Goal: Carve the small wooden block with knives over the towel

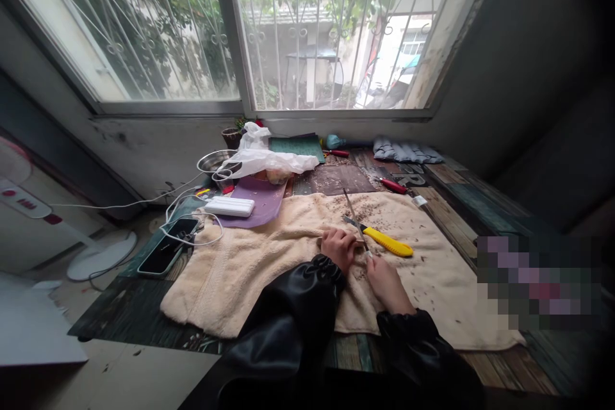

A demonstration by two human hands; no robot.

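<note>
Gripped thin stick in closed left hand over towel on bench; pressed right hand to its near end, grip impossible to tell. Judged well along from shavings strewn across towel, not finished. Noted yellow knife lying just beside.

My left sleeve and right sleeve are glossy black and creased, each gathered into an elastic cuff at the wrist; my left grip and right grip are bare.

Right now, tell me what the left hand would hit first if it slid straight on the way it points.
Likely the thin rod just past the left hand, then the yellow utility knife; depth is unclear.
</note>
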